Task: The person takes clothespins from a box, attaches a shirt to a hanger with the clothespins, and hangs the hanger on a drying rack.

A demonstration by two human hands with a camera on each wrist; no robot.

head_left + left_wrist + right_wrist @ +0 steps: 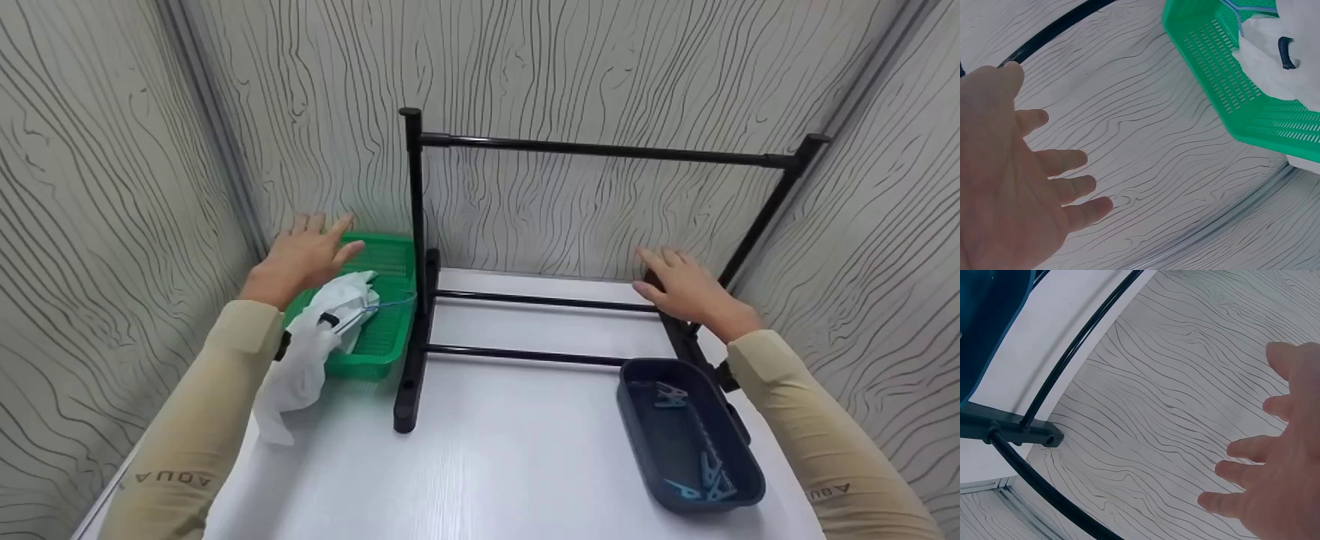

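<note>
My left hand (304, 255) hovers over the far left of a green perforated basket (371, 367), fingers spread and holding nothing. Crumpled white cloth or film (300, 360) lies in the basket and hangs over its near side. A thin blue loop (394, 303) and a small black piece (328, 320) show on it. My right hand (694, 289), its fingers extended, is held above the right foot of a black rack (600, 148) with nothing in its grasp. Nearer to me sits a dark blue bin (652, 450) with several light blue clothespins (712, 476) inside.
The black rack stands upright on the white table (480, 465), between basket and bin, with two low crossbars and one high bar. Wood-grain patterned panels (525, 67) close in the back and both sides. The bin sits against the rack's right foot.
</note>
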